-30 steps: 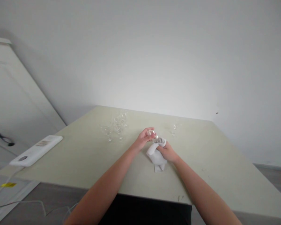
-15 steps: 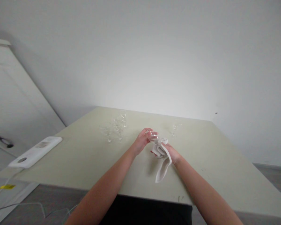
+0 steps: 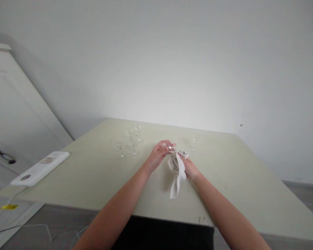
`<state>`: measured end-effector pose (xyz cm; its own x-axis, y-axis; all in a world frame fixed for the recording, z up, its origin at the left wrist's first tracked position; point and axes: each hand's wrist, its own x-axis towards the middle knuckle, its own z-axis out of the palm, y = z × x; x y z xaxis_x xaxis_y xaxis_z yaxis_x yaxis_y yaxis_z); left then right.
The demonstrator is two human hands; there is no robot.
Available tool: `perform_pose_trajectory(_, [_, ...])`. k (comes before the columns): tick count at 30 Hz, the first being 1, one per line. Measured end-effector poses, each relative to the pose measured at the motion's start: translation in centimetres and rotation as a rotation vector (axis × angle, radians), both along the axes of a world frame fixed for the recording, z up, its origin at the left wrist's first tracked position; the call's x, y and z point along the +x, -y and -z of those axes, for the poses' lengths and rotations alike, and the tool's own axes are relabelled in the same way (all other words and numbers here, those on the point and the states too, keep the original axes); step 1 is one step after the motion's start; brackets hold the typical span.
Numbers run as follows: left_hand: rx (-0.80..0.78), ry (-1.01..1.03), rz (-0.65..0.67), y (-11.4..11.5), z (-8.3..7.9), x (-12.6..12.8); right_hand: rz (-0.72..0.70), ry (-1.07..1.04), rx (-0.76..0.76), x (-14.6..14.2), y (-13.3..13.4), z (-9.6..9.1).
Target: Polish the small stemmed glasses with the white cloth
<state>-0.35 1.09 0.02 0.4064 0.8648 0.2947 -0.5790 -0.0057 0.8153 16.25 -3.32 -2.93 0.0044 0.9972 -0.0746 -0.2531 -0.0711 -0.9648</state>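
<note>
Fingers [image 3: 166, 144] of the left hand [image 3: 158, 155] are curled around a small clear glass [image 3: 169, 149], held just above the bench [image 3: 94, 175] near its middle. Fingers of the right hand [image 3: 190, 169] are pressed together on a white cloth [image 3: 176, 169]. The bunched upper part of the cloth touches the glass, and a loose tail hangs down to the bench surface.

Handling, as a judgement:
- Small clear glass: light, rigid, thin-walled and fragile, and likely slippery on bare skin. Its outline is faint, so it cannot be told whether the grip sits on the bowl or on the stem. The bowl, enclosed all round with light pressure, is the safer place to take hold; the stem is the weak point.
- White cloth: soft and limp, with no fixed shape. Take hold of it by a gathered fold, not by the hanging tail.

Surroundings:
- A group of stemmed glasses [image 3: 129, 141] stands upright to the left, well apart from the hands.
- A single stemmed glass [image 3: 194, 141] stands near the right hand, on its far side.
- A flat white device [image 3: 40, 167] lies at the left edge of the bench.
- A pale cabinet [image 3: 13, 118] with a black handle [image 3: 3, 156] stands beyond it.
</note>
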Motion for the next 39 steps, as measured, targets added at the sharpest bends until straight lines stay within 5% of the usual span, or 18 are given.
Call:
perform_pose_trajectory(3, [-0.040, 0.129, -0.091, -0.4, -0.1, -0.3, 0.137, -0.041, -0.054, 0.5, -0.6, -0.4])
perform_pose_trajectory(8, [-0.066, 0.157, -0.185, -0.7, -0.3, -0.6, -0.151, -0.106, -0.061, 0.4, -0.7, -0.6])
perform_pose_trajectory(21, [0.261, -0.103, -0.248, -0.1, 0.1, 0.6, -0.069, 0.029, -0.046, 0.1, -0.7, 0.7])
perform_pose_trajectory(24, [0.235, -0.121, -0.322, -0.6, 0.4, 0.3, -0.228, 0.123, -0.051, 0.9, -0.3, 0.1])
perform_pose_trajectory(27, [0.198, -0.149, -0.371, -1.1, 0.7, 0.0, -0.548, 0.257, -0.015, 1.3, 0.5, -0.7])
perform_pose_trajectory(32, [0.209, -0.222, -0.244, -0.8, 1.5, 1.2, -1.099, 0.406, 0.127, 0.7, 2.1, -1.8])
perform_pose_trajectory(36, [0.244, -0.333, -0.194, -0.2, 2.6, 2.7, -1.102, 0.420, 0.221, 0.2, 2.7, -2.4])
perform_pose_trajectory(39, [0.310, -0.614, -0.314, -0.1, 3.5, 2.8, -1.096, 0.469, 0.245, 0.2, 2.6, -2.5])
